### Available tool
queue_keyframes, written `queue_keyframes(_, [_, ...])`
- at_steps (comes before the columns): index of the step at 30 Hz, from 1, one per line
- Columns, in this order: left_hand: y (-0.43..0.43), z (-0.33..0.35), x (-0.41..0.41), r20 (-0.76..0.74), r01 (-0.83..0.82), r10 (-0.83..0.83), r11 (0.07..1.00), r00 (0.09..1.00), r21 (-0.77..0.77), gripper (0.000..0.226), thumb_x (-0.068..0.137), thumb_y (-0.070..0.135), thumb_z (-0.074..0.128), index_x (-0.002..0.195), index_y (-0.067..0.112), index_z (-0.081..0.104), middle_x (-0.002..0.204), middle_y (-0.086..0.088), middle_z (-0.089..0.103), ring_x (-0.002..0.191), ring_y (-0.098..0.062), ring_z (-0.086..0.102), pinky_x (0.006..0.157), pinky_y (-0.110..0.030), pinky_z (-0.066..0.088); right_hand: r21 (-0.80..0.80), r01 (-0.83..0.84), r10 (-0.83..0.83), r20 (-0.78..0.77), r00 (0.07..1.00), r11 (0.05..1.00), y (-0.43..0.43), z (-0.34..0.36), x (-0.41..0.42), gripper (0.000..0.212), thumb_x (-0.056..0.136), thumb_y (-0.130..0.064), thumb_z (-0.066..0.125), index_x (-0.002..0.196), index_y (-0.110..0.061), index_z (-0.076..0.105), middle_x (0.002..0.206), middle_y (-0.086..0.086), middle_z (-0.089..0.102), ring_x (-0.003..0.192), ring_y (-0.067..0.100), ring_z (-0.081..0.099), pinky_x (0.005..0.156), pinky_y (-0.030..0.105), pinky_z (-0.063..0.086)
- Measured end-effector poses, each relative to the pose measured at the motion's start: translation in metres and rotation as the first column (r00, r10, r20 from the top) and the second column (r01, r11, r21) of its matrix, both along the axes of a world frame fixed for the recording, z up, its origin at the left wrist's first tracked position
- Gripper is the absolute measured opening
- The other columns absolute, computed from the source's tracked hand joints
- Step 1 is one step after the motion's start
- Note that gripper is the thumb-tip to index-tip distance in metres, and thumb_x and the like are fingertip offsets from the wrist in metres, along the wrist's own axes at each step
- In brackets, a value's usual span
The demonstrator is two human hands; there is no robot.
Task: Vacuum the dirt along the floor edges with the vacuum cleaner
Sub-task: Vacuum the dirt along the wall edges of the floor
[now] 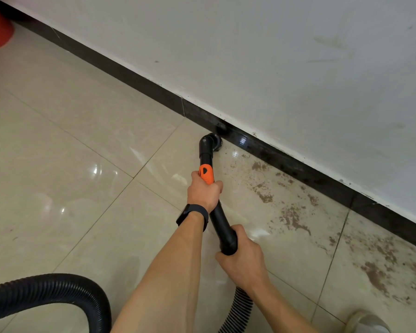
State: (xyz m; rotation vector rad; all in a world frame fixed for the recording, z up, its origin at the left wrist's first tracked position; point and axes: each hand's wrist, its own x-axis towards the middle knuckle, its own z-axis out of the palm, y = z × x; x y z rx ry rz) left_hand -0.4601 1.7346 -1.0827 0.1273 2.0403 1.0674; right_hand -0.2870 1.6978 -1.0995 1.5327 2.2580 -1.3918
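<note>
Nearest me the ribbed hose point(58, 288) loops across the tiles point(58, 152). My right hand point(241, 257) wraps the black wand point(220, 219) at its rear end. Further up, my left hand point(203, 189) grips it at the orange collar point(207, 173). The nozzle point(213, 140) seems to touch the dark baseboard point(130, 75), with brown dirt point(293, 217) scattered just to its right.

Wand tip point(211, 140) just beside the skirting point(142, 78) below the wall point(274, 56); dirt point(291, 217) on floor point(70, 152) to its right, hose point(58, 284) behind left

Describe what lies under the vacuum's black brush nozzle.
The black round brush nozzle sits on glossy cream floor tile at the dark skirting board. To its right lie brown dirt patches; anything beneath is covered.
</note>
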Motion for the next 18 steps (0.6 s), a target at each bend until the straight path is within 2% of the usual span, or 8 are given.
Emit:
queue_keyframes(3, [0.003,-0.002,0.001,-0.01,0.015,-0.015,1.0,1.0,0.002,0.039,0.079,0.013,0.065,0.111,0.019,0.043,0.088,-0.004,0.055,0.074,-0.026,0.06,0.076,-0.044,0.06,0.005,0.017,-0.017,-0.006,1.0,1.0,0.001,-0.001,0.002,0.041,0.078,-0.022,0.072,0.108,-0.036,0.047,0.087,-0.01,0.063,0.073,0.012,0.063,0.063,0.029,0.055])
queue_keyframes(7, [0.007,-0.003,0.004,-0.007,0.033,-0.033,0.999,0.999,0.006,0.04,0.079,0.013,0.064,0.111,0.019,0.043,0.088,-0.005,0.055,0.075,-0.028,0.061,0.077,-0.046,0.06,0.005,0.029,-0.029,-0.011,1.0,1.0,0.003,-0.002,0.004,0.041,0.078,-0.022,0.072,0.107,-0.037,0.047,0.088,-0.01,0.063,0.074,0.012,0.062,0.063,0.029,0.055])
queue_keyframes(14, [0.008,-0.002,0.005,-0.018,0.069,-0.069,0.998,0.997,-0.004,0.04,0.078,0.015,0.064,0.111,0.018,0.042,0.09,-0.006,0.056,0.079,-0.033,0.066,0.077,-0.047,0.06,-0.001,0.051,-0.051,-0.032,0.998,0.999,0.003,-0.002,0.006,0.041,0.078,-0.02,0.072,0.106,-0.036,0.047,0.087,-0.011,0.063,0.074,0.01,0.062,0.059,0.021,0.048])
queue_keyframes(18, [0.002,0.001,-0.004,-0.068,0.127,-0.129,0.991,0.989,-0.033,0.036,0.081,0.018,0.065,0.109,0.018,0.042,0.086,-0.004,0.056,0.071,-0.024,0.059,0.073,-0.039,0.057,-0.038,0.022,-0.025,-0.068,0.997,0.999,-0.005,-0.002,-0.004,0.04,0.08,-0.023,0.072,0.108,-0.034,0.048,0.088,-0.011,0.065,0.075,0.009,0.064,0.061,0.023,0.053])
